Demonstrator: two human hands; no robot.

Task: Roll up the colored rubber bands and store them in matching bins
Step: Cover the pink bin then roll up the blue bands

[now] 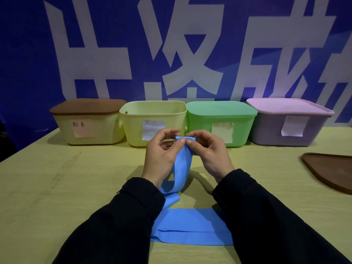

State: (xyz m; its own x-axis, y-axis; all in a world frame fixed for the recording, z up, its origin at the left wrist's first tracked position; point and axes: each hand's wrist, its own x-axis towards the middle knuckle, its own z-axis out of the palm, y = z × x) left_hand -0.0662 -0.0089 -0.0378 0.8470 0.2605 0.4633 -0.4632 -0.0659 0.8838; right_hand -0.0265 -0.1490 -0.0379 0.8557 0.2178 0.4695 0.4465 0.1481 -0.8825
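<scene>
A long blue rubber band (182, 168) hangs from my two hands, and its lower part lies folded on the table between my forearms. My left hand (162, 155) and my right hand (208, 152) pinch the band's top end, which is curled into a small roll, just above the table and in front of the bins. Four bins stand in a row at the back: a yellow bin with a brown lid (87, 128), an open yellow-green bin (152, 113), a green lidded bin (221, 119) and a purple lidded bin (289, 126).
A loose brown lid (329, 170) lies on the table at the right edge. Each bin carries a paper label on its front. A blue banner with large white characters hangs behind the bins. The table has a pale yellow-green cloth (76, 187).
</scene>
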